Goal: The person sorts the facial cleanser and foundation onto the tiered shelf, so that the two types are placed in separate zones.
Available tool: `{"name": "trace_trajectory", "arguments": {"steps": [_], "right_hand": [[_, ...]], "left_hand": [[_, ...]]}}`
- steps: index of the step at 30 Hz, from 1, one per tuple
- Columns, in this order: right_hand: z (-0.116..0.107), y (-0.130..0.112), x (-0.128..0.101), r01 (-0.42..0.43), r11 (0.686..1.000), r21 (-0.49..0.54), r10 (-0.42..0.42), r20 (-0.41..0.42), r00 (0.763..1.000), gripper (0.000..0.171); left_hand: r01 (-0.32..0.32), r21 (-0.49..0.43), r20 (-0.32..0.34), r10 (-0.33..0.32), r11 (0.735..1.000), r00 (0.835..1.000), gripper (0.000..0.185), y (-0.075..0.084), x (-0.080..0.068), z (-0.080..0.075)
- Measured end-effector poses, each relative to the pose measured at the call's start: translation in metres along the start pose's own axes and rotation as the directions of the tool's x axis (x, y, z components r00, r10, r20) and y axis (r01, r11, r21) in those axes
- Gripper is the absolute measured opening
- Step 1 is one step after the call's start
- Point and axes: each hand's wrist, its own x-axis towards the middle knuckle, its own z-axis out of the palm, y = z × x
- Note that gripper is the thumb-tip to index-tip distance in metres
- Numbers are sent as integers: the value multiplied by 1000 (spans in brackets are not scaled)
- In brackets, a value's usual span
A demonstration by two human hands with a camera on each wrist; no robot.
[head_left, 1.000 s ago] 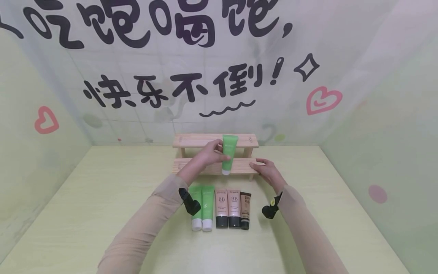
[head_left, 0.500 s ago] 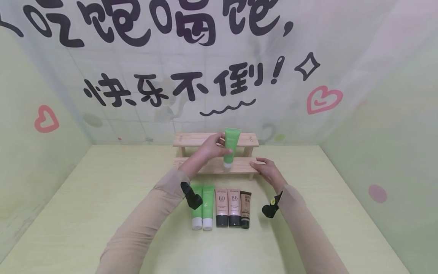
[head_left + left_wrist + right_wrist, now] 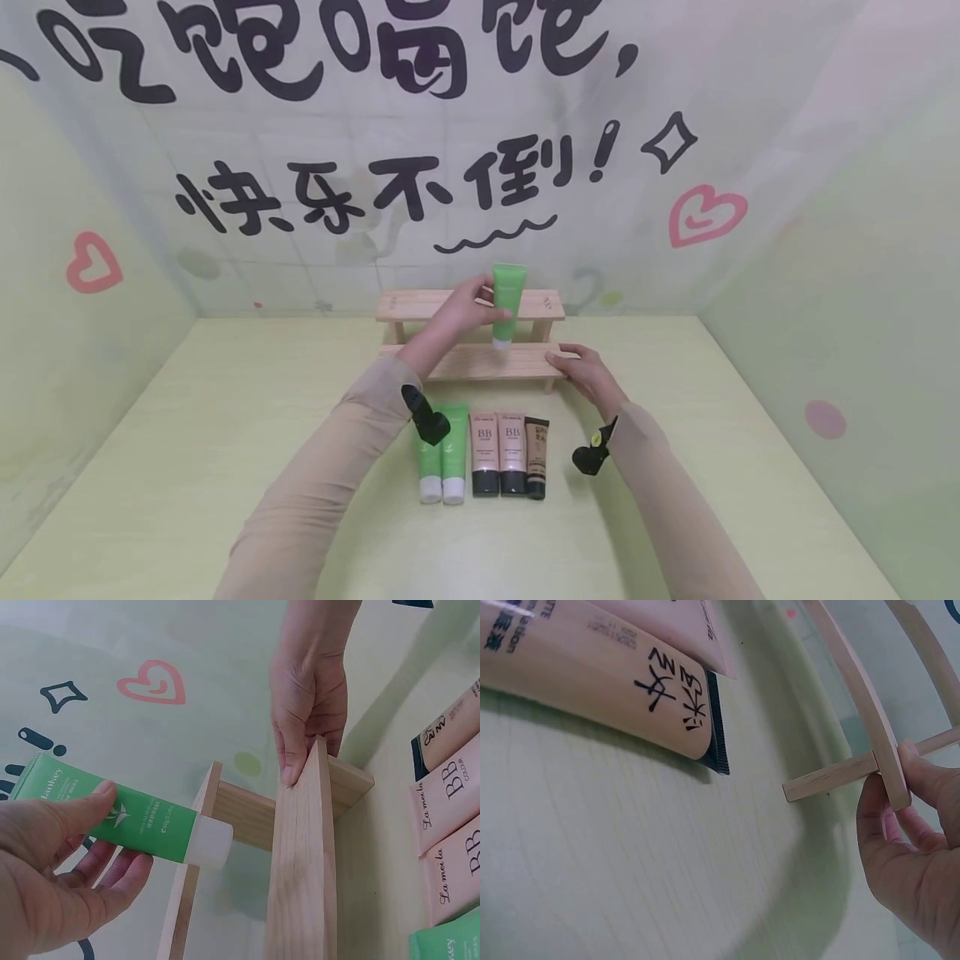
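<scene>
The left hand (image 3: 457, 317) grips a green plastic tube with a white cap (image 3: 506, 304) above the two-tier wooden rack (image 3: 480, 363), which the right hand (image 3: 588, 375) steadies by its end (five tubes (image 3: 483, 458) remain near the wrists).

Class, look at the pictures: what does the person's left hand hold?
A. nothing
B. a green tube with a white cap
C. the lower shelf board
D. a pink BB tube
B: the left hand grips the green tube, cap down, above the wooden rack, while the right hand holds the rack's lower shelf end.
</scene>
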Motion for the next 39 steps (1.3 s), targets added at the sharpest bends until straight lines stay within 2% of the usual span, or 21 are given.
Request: {"name": "trace_trajectory", "arguments": {"steps": [9, 14, 19, 31, 39], "right_hand": [[-2, -2, 1, -2, 1000, -1, 2, -4, 1000, 60], [-3, -2, 2, 0, 1000, 12, 0, 5, 1000, 59], [-4, -1, 2, 1, 1000, -22, -1, -1, 1000, 59], [-2, 4, -1, -2, 999, -44, 2, 1, 1000, 59], [-2, 4, -2, 7, 999, -33, -8, -12, 1000, 57]], "left_hand": [[-14, -50, -10, 13, 999, 1000, 46, 17, 9, -1], [-20, -45, -21, 19, 999, 1000, 49, 22, 14, -1], [-26, -31, -34, 25, 999, 999, 50, 25, 19, 0], [-37, -96, -100, 28, 995, 995, 55, 17, 38, 7], [-94, -130, -169, 71, 987, 983, 55, 10, 48, 14]]}}
